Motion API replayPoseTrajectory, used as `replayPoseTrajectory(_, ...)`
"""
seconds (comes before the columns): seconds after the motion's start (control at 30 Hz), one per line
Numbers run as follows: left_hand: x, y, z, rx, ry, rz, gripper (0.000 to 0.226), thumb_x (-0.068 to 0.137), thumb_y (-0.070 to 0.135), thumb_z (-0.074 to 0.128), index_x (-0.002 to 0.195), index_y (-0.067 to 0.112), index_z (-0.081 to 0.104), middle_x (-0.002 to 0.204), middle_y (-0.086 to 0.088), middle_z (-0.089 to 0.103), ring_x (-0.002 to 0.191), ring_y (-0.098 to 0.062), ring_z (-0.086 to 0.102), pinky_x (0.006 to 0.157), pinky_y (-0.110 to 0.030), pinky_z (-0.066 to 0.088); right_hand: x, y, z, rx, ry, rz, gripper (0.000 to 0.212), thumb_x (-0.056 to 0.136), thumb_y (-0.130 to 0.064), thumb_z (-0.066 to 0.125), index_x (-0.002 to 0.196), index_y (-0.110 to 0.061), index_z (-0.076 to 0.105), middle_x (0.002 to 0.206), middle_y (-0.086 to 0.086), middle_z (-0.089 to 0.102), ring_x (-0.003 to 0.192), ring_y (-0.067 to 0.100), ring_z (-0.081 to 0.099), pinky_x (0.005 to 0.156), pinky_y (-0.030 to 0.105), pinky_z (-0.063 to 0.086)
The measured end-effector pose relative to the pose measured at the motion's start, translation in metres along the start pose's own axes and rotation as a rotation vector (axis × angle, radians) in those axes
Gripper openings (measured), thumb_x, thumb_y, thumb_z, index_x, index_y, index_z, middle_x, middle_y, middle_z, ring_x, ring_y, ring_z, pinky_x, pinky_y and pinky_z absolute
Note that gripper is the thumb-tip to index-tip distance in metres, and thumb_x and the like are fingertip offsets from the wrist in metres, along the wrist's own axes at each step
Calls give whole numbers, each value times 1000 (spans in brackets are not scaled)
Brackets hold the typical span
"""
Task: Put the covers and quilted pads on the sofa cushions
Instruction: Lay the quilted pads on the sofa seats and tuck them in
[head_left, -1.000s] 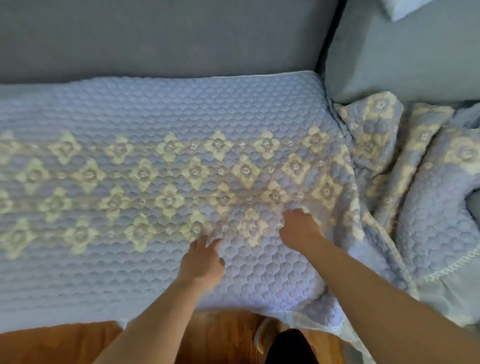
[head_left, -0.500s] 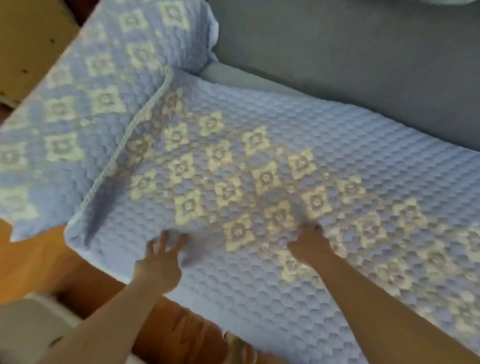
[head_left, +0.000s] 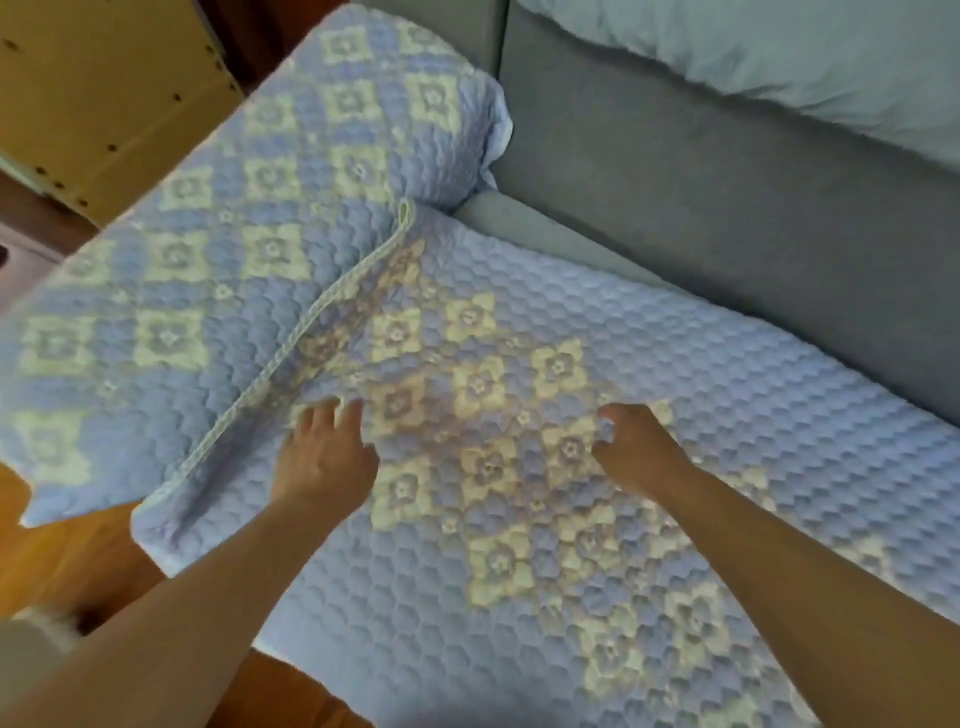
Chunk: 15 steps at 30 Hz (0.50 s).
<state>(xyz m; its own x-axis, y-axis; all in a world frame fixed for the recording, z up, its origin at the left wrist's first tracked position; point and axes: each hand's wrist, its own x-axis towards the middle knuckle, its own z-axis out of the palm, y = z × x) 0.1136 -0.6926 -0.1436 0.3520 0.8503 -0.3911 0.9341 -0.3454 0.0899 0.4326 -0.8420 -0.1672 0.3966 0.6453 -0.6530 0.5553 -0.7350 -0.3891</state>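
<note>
Currently a blue quilted pad with cream flower diamonds lies spread over the sofa seat cushion, reaching from the backrest to the front edge. Left hand rests flat on the pad near its left end, fingers straight and a little spread. Right hand sits just right of it, fingers curled into the fabric, seemingly pinching a fold. Pad's corded left edge rides up against the armrest, which carries its own matching pad; a strip of bare grey cushion shows at the back-left corner.

Step in hand, as I judge it: smoothing and squaring the seat pad. Next move likely calls for drawing the pad toward the back-left corner and flattening the raised edge down beside the armrest.
</note>
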Motion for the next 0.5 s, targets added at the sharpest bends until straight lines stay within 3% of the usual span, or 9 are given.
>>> replayPoseTrajectory(0.1,79,17,-39,-2,286,114,76,93,38,60,154,12,22,158,-16,26,147,-36,21,118,-50,26,21,-11,-8,34,71,-11,62,99,-28,55,155,-18,31,161,8,25,132,26,48,104,33,45)
replayPoseTrajectory(0.2,166,38,-63,-29,317,162,80,91,41,63,154,11,23,151,-19,37,139,-40,35,111,-52,33,41,-7,-1,114,98,73,63,99,-26,55,156,-19,30,161,7,26,135,26,46,106,32,43)
replayPoseTrajectory(0.27,206,49,-70,-207,178,51,72,93,38,61,151,14,27,142,-20,50,128,-42,49,100,-51,42,48,-1,11,182,60,150,65,96,-23,58,155,-21,31,157,5,32,130,25,52,97,35,49)
replayPoseTrajectory(0.33,210,67,-68,-463,45,17,62,94,30,60,149,17,34,141,-18,53,125,-40,53,98,-46,45,44,3,20,348,12,233,63,96,-18,61,153,-20,34,151,4,41,131,24,51,93,34,50)
replayPoseTrajectory(0.4,169,85,-48,-426,-91,344,58,97,27,58,151,23,38,144,-7,52,123,-28,55,99,-31,41,32,1,17,670,36,334,48,99,-15,60,145,-16,47,135,2,53,123,25,56,84,33,49)
replayPoseTrajectory(0.47,87,93,-20,-247,-468,746,53,98,31,50,150,33,40,141,1,55,117,-20,58,89,-18,36,14,-5,-1,1184,169,444,29,102,-25,56,127,-13,61,122,5,64,110,25,62,84,36,50)
replayPoseTrajectory(0.5,45,90,-3,-148,-649,858,55,94,39,47,149,32,42,137,-2,58,116,-26,60,84,-23,39,4,-7,-13,1387,267,500,28,103,-34,53,118,-13,64,119,6,66,107,24,63,83,37,51)
